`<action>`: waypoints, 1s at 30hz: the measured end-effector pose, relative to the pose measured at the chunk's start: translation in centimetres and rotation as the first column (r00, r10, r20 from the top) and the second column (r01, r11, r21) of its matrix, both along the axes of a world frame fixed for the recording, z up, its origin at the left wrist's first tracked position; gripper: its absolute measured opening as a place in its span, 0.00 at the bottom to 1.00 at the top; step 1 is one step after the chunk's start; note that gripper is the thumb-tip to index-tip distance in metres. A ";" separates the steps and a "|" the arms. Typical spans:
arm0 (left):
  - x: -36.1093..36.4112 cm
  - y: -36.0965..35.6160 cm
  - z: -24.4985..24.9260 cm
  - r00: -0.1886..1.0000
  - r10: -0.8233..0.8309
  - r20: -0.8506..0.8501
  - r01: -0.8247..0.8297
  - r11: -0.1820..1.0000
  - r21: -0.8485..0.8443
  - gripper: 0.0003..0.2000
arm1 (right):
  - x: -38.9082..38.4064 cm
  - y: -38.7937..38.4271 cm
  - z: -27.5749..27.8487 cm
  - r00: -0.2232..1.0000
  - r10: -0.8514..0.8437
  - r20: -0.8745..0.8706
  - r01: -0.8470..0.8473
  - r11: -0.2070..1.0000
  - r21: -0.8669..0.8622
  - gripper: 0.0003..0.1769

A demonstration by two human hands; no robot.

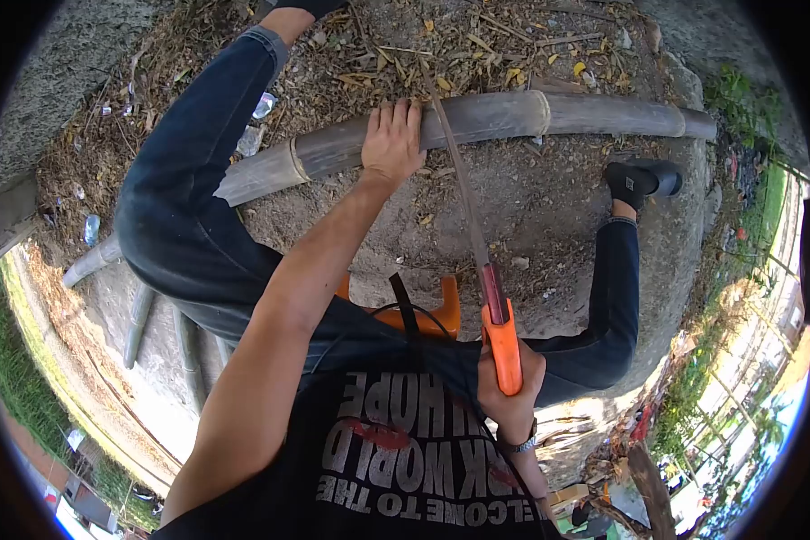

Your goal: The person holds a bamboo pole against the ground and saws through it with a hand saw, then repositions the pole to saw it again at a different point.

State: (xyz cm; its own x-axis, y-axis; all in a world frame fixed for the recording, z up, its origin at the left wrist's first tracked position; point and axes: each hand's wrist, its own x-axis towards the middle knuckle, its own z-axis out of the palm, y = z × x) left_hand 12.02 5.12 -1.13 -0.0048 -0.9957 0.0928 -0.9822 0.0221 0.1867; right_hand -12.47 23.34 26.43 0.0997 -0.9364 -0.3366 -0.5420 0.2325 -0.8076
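Observation:
A long grey-brown bamboo pole (499,115) lies across the ground in front of me. My left hand (392,139) is on top of it, fingers close together and curved over its far side. My right hand (516,373), near my right thigh, is closed around the orange handle of a handsaw (472,220). Its narrow blade points away from me and crosses over the pole just right of my left hand. Whether the teeth touch or cut into the bamboo cannot be made out.
An orange plastic stool (441,310) is under me, between my legs. My left leg (189,180) bends over the pole's left end; my right foot (634,184) stands near its right part. More bamboo pieces (139,324) lie at left. Dry leaves and litter cover the dirt.

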 end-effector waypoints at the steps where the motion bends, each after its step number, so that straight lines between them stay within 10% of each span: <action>1: 0.0 -0.5 0.6 1.000 -0.011 -0.005 0.011 1.000 -0.001 0.47 | 0.9 -0.6 0.2 0.999 0.026 0.021 -0.025 0.999 -0.044 0.08; 7: 0.7 -0.2 0.5 0.996 -0.074 0.040 0.073 0.997 0.024 0.48 | 4.1 -6.7 -4.5 0.995 0.103 -0.013 -0.101 0.934 -0.344 0.03; 11: -0.1 0.4 -0.4 0.996 -0.039 0.083 0.037 0.999 0.026 0.47 | 0.4 0.8 2.5 1.000 -0.020 -0.022 0.021 0.998 0.053 0.06; 17: 1.0 -0.7 1.4 0.997 -0.047 0.060 0.047 0.999 -0.002 0.46 | 5.0 -5.7 -5.2 0.998 0.066 -0.018 -0.068 0.969 -0.238 0.05; 30: 0.1 0.4 0.4 0.997 -0.071 0.038 0.069 0.997 0.034 0.45 | 4.4 -8.0 -6.3 0.994 0.080 -0.078 -0.098 0.959 -0.266 0.04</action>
State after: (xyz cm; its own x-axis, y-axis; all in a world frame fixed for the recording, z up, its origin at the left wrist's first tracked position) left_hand 12.08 5.47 -0.73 -0.0775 -0.9952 0.0591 -0.9850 0.0856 0.1497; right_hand -8.10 15.32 20.16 0.1732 -0.9815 -0.0818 -0.6045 -0.0404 -0.7956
